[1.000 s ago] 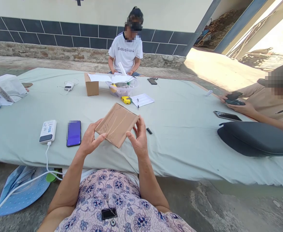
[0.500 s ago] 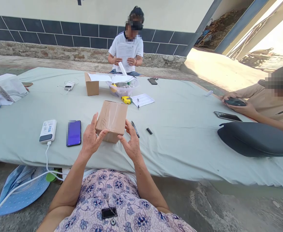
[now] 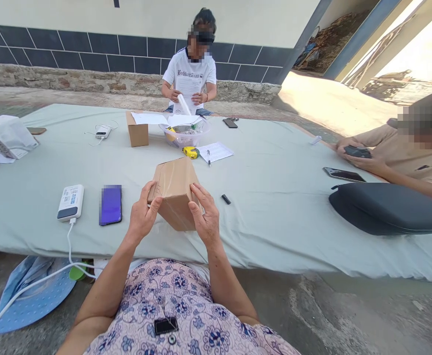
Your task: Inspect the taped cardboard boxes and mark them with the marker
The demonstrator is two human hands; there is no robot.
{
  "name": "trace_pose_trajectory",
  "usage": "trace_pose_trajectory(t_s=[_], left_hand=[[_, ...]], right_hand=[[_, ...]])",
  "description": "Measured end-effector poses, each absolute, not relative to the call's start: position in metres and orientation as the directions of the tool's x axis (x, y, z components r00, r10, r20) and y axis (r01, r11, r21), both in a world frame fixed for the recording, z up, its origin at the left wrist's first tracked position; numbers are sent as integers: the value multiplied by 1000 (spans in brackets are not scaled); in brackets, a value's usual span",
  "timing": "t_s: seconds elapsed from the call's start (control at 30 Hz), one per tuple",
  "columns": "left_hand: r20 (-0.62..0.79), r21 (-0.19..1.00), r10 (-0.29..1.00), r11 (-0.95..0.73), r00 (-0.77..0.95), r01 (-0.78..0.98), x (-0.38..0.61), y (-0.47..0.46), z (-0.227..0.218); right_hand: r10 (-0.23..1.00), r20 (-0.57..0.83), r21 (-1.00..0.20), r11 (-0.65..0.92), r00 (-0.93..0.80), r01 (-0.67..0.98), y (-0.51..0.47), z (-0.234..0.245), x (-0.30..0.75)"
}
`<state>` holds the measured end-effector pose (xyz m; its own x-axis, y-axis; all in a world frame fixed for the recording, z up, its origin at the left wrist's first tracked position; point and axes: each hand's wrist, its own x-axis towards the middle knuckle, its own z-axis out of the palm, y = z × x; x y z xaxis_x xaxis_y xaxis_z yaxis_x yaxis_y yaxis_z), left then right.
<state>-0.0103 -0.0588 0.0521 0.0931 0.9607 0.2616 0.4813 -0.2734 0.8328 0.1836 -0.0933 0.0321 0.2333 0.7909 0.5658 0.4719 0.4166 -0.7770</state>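
Between my two hands is a brown cardboard box [image 3: 177,197], tilted and turned, with clear tape across its top and thin dark lines near its left corner. My left hand [image 3: 144,209] grips the box's left side, thumb on the near face. On the right side, my right hand [image 3: 205,214] clasps the box with the thumb toward me and the fingers over the edge. A small black pen cap [image 3: 226,199] lies on the cloth to the right of my right hand. The marker seen earlier is hidden now.
Left of me lie a white power bank [image 3: 70,202] with a cable and a phone [image 3: 111,204]. Beyond the box are a yellow tape measure [image 3: 191,152], a paper [image 3: 217,152], a plastic basket [image 3: 186,139] and another cardboard box [image 3: 138,135]. A black case [image 3: 389,209] lies right. People sit around.
The box has been turned and tipped between my hands, showing more of its near side. My right hand moved slightly right and now covers the marker's spot. The person opposite lowered a paper.
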Motion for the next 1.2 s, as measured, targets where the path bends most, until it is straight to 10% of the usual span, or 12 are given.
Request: trace_pose_trajectory(t_s=[0.87, 1.2], left_hand=[[301, 822, 951, -222, -70, 525, -31, -36, 39], [22, 876, 997, -55, 75, 480, -43, -30, 31]], right_hand=[[861, 411, -860, 258, 298, 441, -72, -13, 204], [818, 469, -824, 269, 334, 498, -70, -16, 203]])
